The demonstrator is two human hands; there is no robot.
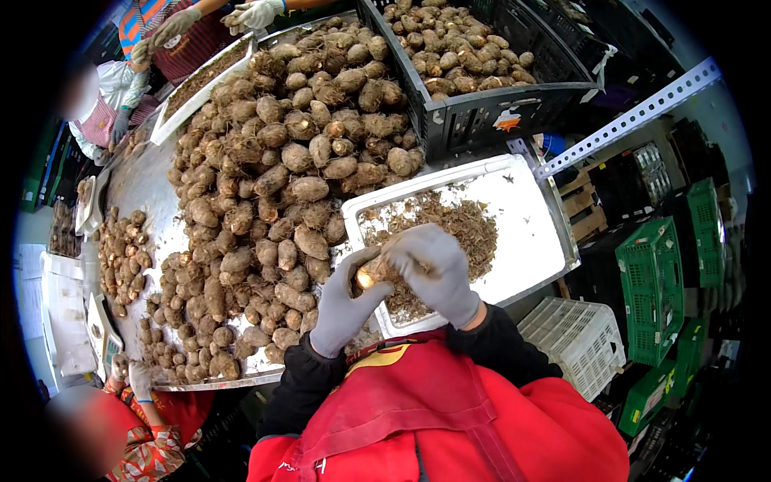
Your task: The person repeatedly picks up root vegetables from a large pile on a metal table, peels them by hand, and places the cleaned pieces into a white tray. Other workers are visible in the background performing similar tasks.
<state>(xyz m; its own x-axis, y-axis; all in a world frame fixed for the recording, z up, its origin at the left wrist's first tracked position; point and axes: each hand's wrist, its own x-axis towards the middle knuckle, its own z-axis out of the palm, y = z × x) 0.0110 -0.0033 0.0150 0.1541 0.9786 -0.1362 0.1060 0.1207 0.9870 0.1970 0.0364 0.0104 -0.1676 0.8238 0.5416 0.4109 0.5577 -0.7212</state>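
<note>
My left hand (344,307), in a grey glove, holds a small taro corm (368,276) whose pale cut end faces left. My right hand (435,274), gloved alike, is closed over the corm's other end with bent fingers; what lies under those fingers is hidden. Both hands are above the near left part of a white foam tray (530,223). Brown fibrous skin scraps (464,223) are spread in that tray, mostly on its left side. Left of and beyond my hands rises a large heap of hairy taro corms (289,156), lying on a metal table (158,199).
A black plastic crate (506,114) of taro corms stands behind the tray. A perforated metal post (632,120) slants at the right. White (572,337) and green (650,289) crates are stacked right of me. Gloved co-workers work along the far and left table edges, near a scale (103,328).
</note>
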